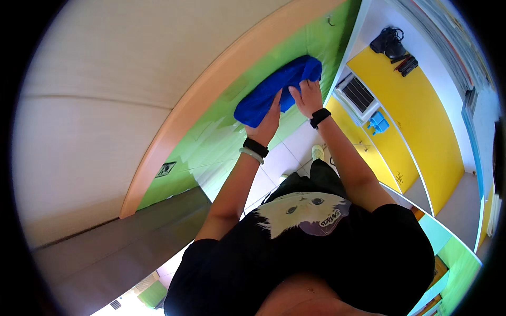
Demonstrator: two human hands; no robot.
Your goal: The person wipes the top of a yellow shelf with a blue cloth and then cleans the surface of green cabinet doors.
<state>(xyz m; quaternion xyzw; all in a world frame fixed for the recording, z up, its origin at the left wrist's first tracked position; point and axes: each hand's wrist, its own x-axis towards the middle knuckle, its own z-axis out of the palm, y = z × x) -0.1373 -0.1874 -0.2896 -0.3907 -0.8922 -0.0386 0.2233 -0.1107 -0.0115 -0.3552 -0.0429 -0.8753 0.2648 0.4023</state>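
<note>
Both hands are on a blue cloth [269,90] that lies bunched lengthwise against a green wall panel [213,118]. My left hand [268,120] holds the cloth's lower left part, its fingers partly hidden by the folds. At the cloth's right end my right hand [307,96] grips the fabric, with thumb and fingers on its lower edge. Each wrist wears a black band, and the left one also has a pale bangle [252,155].
A curved orange trim [189,98] borders the green wall. On the right stand yellow shelves [411,110] with black items [389,43], a white container [355,98] and a light blue object [378,123]. A wall socket [165,169] and a hook [330,21] are on the wall.
</note>
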